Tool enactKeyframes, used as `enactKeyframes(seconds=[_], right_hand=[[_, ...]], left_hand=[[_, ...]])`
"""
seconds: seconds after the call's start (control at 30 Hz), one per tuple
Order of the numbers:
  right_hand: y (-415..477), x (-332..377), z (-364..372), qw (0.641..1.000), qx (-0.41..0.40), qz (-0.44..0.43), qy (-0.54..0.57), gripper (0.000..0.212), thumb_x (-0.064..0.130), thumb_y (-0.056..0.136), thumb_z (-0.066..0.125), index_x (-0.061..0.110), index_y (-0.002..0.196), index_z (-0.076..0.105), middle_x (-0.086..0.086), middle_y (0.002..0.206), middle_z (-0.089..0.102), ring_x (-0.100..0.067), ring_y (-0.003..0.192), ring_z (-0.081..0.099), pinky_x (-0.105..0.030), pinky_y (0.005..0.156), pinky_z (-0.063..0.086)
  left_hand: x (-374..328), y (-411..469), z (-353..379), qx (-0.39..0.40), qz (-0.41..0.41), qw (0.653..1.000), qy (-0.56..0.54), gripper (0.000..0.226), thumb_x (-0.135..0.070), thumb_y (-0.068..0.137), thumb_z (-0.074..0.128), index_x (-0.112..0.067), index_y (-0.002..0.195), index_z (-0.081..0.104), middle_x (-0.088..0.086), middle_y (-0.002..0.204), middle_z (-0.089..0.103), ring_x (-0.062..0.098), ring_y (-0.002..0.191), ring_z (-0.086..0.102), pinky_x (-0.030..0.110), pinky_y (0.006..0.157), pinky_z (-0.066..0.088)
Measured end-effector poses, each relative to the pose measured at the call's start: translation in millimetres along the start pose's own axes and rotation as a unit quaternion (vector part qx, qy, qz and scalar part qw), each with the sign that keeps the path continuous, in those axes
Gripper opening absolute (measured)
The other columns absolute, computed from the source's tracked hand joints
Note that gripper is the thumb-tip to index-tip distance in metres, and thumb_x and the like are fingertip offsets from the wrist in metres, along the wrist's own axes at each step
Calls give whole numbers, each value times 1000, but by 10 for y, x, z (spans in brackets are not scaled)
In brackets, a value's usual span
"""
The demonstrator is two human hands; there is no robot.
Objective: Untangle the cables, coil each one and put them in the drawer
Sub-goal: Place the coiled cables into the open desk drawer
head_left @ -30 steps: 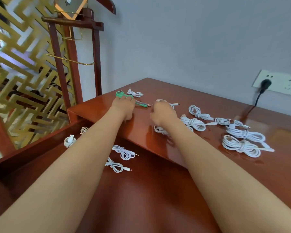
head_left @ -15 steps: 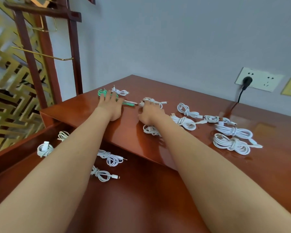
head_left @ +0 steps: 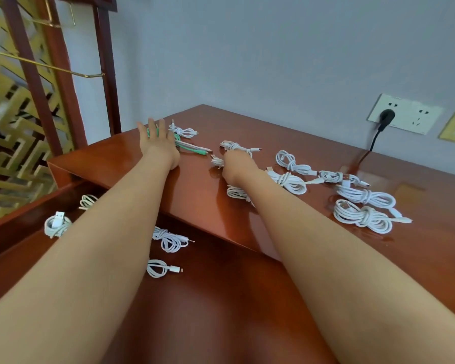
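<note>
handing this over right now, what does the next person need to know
Left hand: open, fingers spread flat over the green cable near the far left corner of the desk top.
Right hand: fingers curled, apparently gripping a small white cable.
Done: four coiled white cables lie in the open drawer.
Left: the green cable, the held one and about eight more white coils on the desk top go into the drawer.
</note>
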State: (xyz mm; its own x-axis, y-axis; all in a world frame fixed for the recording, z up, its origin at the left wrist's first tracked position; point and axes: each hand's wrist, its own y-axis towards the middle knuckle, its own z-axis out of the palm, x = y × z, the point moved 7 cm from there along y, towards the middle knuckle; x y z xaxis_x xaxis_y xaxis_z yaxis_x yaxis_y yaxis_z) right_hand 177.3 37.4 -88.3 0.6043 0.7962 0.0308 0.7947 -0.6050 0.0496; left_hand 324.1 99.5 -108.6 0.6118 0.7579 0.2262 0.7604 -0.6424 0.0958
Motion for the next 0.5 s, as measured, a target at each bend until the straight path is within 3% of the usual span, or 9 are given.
enactKeyframes(seconds=[0.1, 0.17, 0.23, 0.3, 0.4, 0.5], right_hand=[[-16, -4, -26, 1000, -3, -4, 4, 32, 5, 92, 45, -2, 123, 51, -19, 127, 53, -32, 117, 50, -35, 94, 41], [-18, 22, -23, 1000, 2, -8, 8, 39, 5, 92, 46, 0, 131, 46, -18, 131, 51, -32, 120, 49, -35, 96, 40], [-20, 56, -28, 1000, 4, -12, 17, 41, 7, 92, 48, 1, 132, 45, -18, 132, 51, -32, 120, 49, -35, 96, 40], [-39, 93, -64, 1000, -11, -22, 18, 36, 8, 91, 49, 1, 127, 50, -19, 128, 53, -32, 118, 50, -36, 94, 41], [-87, 154, -147, 998, -53, -36, -6, 30, 3, 89, 50, 1, 118, 54, -19, 124, 52, -33, 116, 49, -36, 91, 42], [-153, 270, -282, 993, -105, -62, -7, 29, -4, 87, 45, -1, 114, 55, -19, 123, 50, -33, 115, 46, -35, 90, 41]], left_hand=[[-22, 15, -11, -25, 7, 1000, -10, 55, -16, 99, 21, -9, 150, 4, 10, 159, -4, 34, 145, -7, 54, 114, -2], [3, -10, 6, -35, 12, 998, -49, 53, -12, 98, 21, -6, 149, 8, 13, 157, 14, 32, 145, 2, 53, 114, -1], [-17, -56, -15, -59, 34, 995, -78, 50, -6, 95, 24, -3, 145, 17, 17, 144, 40, 31, 140, 23, 52, 113, 3], [-38, -119, -82, -93, 47, 990, -96, 45, -1, 93, 28, -2, 138, 25, 18, 127, 55, 34, 123, 43, 51, 111, 12], [-14, -252, -146, -130, 51, 984, -112, 49, 5, 88, 36, -2, 135, 27, 17, 114, 60, 34, 108, 52, 46, 106, 22], [112, -375, -95, -128, 56, 984, -112, 50, 7, 85, 40, -4, 134, 34, 15, 114, 59, 32, 110, 52, 44, 105, 23]])
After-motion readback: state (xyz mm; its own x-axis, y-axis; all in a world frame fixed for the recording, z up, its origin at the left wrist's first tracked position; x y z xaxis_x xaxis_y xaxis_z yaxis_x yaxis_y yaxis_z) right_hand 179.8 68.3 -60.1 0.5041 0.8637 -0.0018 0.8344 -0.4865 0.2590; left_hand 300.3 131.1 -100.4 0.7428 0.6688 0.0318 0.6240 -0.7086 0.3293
